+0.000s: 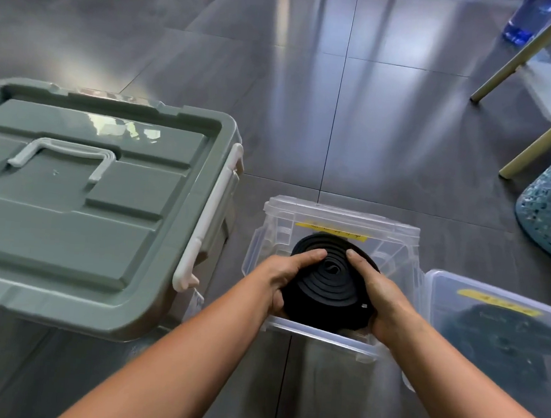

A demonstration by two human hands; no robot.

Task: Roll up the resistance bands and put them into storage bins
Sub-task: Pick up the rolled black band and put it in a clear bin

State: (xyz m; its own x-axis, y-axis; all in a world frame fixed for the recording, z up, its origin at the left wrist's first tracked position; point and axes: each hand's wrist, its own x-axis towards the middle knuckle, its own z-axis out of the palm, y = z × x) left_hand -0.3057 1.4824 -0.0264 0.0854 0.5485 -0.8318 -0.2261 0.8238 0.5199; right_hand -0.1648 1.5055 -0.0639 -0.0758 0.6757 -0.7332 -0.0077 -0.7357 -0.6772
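A: Well, on your left stands the big grey bin [86,210], lid on.
B: And your left hand [282,275]?
A: Its fingers curl round the rolled black band [326,283], held at the mouth of the open clear bin [343,215]; your right hand [381,298] grips the roll's other side.
B: Further right?
A: A second clear bin [446,288], lidded, just beside the first, with something dark inside

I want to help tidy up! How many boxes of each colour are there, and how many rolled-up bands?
Grey-lidded bin: 1
Clear bins: 2 (open clear bin, lidded clear bin)
Rolled black band: 1
Total: 4
The dark shape inside the lidded clear bin is too blurry to count.
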